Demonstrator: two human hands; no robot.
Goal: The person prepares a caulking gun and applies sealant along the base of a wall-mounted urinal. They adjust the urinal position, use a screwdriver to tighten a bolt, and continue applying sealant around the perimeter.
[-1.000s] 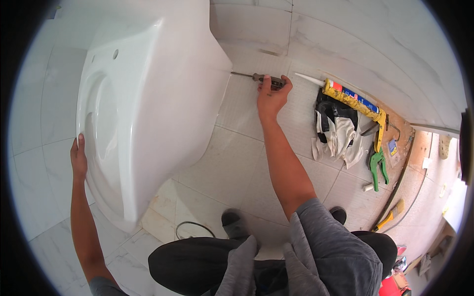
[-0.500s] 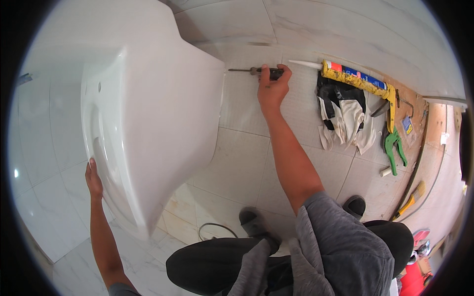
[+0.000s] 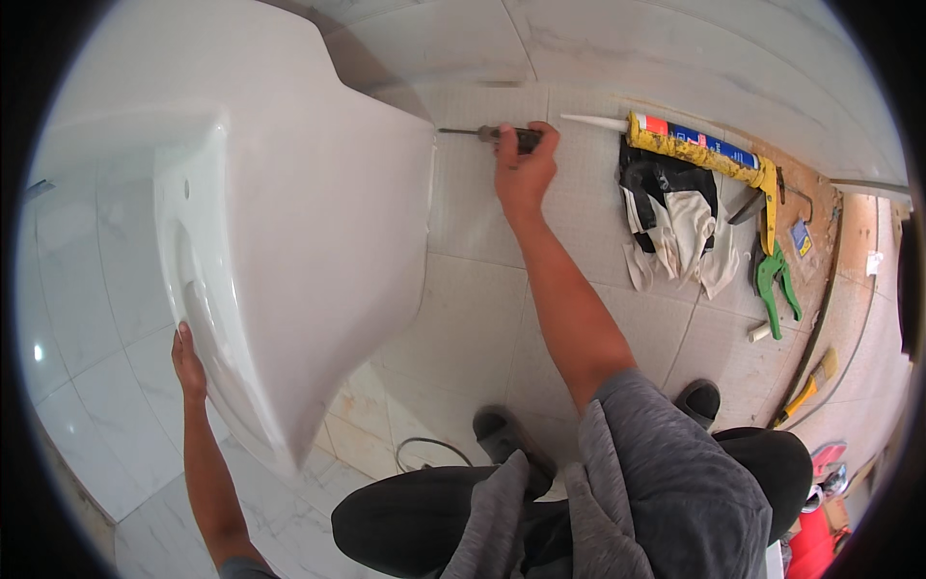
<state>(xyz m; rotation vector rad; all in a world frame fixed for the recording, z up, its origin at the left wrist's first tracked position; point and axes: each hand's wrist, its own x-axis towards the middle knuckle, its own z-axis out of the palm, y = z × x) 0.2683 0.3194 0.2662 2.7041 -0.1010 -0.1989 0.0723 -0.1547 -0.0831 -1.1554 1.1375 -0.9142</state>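
A large white ceramic toilet bowl fills the left side, seemingly tipped over so that its base edge faces right. My left hand is closed on its rim at the lower left; some of its fingers are hidden. In my right hand is a screwdriver with a dark handle and thin metal shaft. Its tip points left and reaches the bowl's base edge, though I cannot tell whether they touch.
To the right lie a yellow caulking gun with a sealant tube, black-and-white work gloves, a green pipe cutter, a short white pipe piece and a paintbrush. A dark hose curves near my foot.
My right hand has moved slightly left, bringing the screwdriver tip up to the base edge. My left hand stays on the rim. The view has shifted a little.
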